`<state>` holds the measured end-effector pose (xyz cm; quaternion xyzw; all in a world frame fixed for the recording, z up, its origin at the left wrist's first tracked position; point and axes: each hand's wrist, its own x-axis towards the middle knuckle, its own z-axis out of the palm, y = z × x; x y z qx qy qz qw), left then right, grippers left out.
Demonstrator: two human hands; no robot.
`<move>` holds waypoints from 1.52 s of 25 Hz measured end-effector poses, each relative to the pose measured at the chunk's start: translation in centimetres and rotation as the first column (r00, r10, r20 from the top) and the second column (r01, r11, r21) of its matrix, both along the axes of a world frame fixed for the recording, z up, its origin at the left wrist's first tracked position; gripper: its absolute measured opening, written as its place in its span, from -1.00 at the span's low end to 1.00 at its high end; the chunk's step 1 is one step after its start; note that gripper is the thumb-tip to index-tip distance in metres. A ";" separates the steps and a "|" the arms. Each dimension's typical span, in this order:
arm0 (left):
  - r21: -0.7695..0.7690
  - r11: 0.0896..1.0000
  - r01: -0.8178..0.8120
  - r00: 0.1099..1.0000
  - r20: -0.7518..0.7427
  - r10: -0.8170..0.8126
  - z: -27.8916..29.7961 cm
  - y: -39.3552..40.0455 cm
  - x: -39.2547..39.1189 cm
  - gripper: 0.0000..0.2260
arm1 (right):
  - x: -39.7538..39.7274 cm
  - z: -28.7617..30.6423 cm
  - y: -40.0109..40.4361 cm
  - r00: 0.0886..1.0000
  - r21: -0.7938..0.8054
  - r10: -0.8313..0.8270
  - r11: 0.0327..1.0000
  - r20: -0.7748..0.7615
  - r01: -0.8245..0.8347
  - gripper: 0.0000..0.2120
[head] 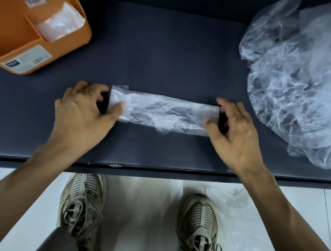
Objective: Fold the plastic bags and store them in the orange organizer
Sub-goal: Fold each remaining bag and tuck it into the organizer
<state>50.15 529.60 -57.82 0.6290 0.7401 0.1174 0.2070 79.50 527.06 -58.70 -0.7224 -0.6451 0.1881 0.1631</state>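
A clear plastic bag [164, 112], folded into a long narrow strip, lies flat across the middle of the dark table [164, 63], running left to right. The left hand [84, 110] holds the strip's left end: its thumb lies on top of the plastic while the curled fingers reach round the far edge, so the end is pinched between them. The right hand [236, 129] does the same at the right end, thumb pressed on the near part of the plastic and fingers curled over the far edge. A small dark shape shows under the fingers of each hand at the strip's ends; it may be shadow or something worn on the fingers, and the view does not settle which.

At the far left corner of the table stands the orange organizer [17, 38], tilted in the wide-angle view, with printed labels on its wall. One of its compartments, on the right side, holds folded bags [59, 22] of the same clear plastic. The organizer stands well apart from the strip and from both hands.

On the right side of the table, from the far edge down toward the near edge, lies a loose pile of crumpled plastic bags [299, 79], near the right hand but not touching it.

Below the near edge of the table, two grey laced shoes [82, 207] stand on a pale tiled floor [144, 211].
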 end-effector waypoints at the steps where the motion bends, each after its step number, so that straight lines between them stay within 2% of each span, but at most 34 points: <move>1: -0.018 1.000 0.001 0.999 0.042 0.000 0.1 0.0 0.2 -0.58 | -0.1 0.1 0.0 0.999 -0.035 0.019 0.999 0.033 -0.017 -0.50; 4: -0.042 0.998 -0.038 0.963 0.267 0.047 -0.1 0.0 0.5 -0.88 | -0.4 0.5 0.3 0.999 -0.087 0.008 0.996 -0.035 -0.011 -0.82; 5: -0.051 0.997 -0.062 0.939 0.336 0.076 0.0 0.0 0.6 -0.85 | -0.3 0.7 0.5 0.995 -0.112 -0.020 0.994 -0.100 0.009 -0.87; 7: -0.069 0.994 -0.082 0.870 0.481 0.105 0.0 0.1 0.6 -0.79 | 0.3 1.1 0.9 0.957 -0.184 -0.096 0.982 -0.275 0.045 -0.82; 9: -0.082 0.992 -0.091 0.756 0.644 0.122 0.3 0.2 0.7 -0.70 | 0.7 1.6 1.3 0.860 -0.231 -0.134 0.973 -0.492 0.020 -0.71; 11: -0.047 0.996 -0.078 0.625 0.776 0.086 1.2 0.2 0.6 -0.60 | 1.0 2.0 1.8 0.807 -0.171 -0.086 0.985 -0.585 -0.019 -0.57; 13: 0.120 0.993 -0.004 0.571 0.815 -0.096 2.6 0.1 0.3 -0.62 | 1.2 2.5 2.9 0.789 -0.046 -0.021 0.999 -0.614 -0.009 -0.56; 14: 0.246 0.967 0.069 0.598 0.765 -0.238 3.1 -0.1 0.2 -0.68 | 1.3 2.8 3.7 0.796 0.026 0.011 1.000 -0.605 0.006 -0.58; 15: 0.374 0.912 0.166 0.649 0.655 -0.387 3.7 -0.3 0.2 -0.72 | 1.5 2.9 4.5 0.819 0.103 0.049 0.995 -0.571 0.012 -0.60; 17: 0.540 0.745 0.391 0.726 0.317 -0.610 3.9 -0.7 0.5 -0.84 | 1.7 2.7 6.2 0.893 0.267 0.175 0.961 -0.414 -0.065 -0.65; 19: 0.565 0.570 0.596 0.708 -0.034 -0.706 2.3 -1.4 1.4 -0.84 | 1.8 1.9 7.1 0.951 0.328 0.247 0.928 -0.184 -0.177 -0.62; 21: 0.498 0.461 0.735 0.622 -0.224 -0.750 -0.4 -2.4 2.3 -0.79 | 1.5 1.3 6.7 0.979 0.305 0.197 0.937 -0.051 -0.173 -0.52; 24: 0.436 0.430 0.791 0.567 -0.256 -0.783 -3.2 -3.7 3.3 -0.79 | 0.8 0.5 4.4 0.991 0.333 0.122 0.934 0.048 -0.131 -0.50; 27: 0.419 0.444 0.792 0.568 -0.237 -0.788 -3.7 -4.3 3.9 -0.75 | -0.3 -0.3 1.6 0.991 0.333 0.133 0.934 0.020 -0.132 -0.58; 30: 0.411 0.493 0.766 0.601 -0.189 -0.776 -3.6 -4.4 4.3 -0.67 | -0.8 -0.7 1.1 0.992 0.310 0.121 0.945 -0.045 -0.101 -0.66; 32: 0.425 0.529 0.734 0.631 -0.142 -0.762 -3.7 -4.3 4.2 -0.66 | -1.0 -0.9 1.6 0.985 0.300 0.175 0.939 0.005 -0.168 -0.69; 35: 0.421 0.487 0.765 0.598 -0.186 -0.779 -4.1 -4.3 4.3 -0.74 | -1.0 -1.3 2.6 0.962 0.291 0.227 0.920 0.152 -0.263 -0.77; 38: 0.425 0.474 0.771 0.591 -0.201 -0.781 -4.2 -4.4 4.6 -0.73 | -1.6 -0.7 5.5 0.974 0.305 0.200 0.925 0.110 -0.225 -0.80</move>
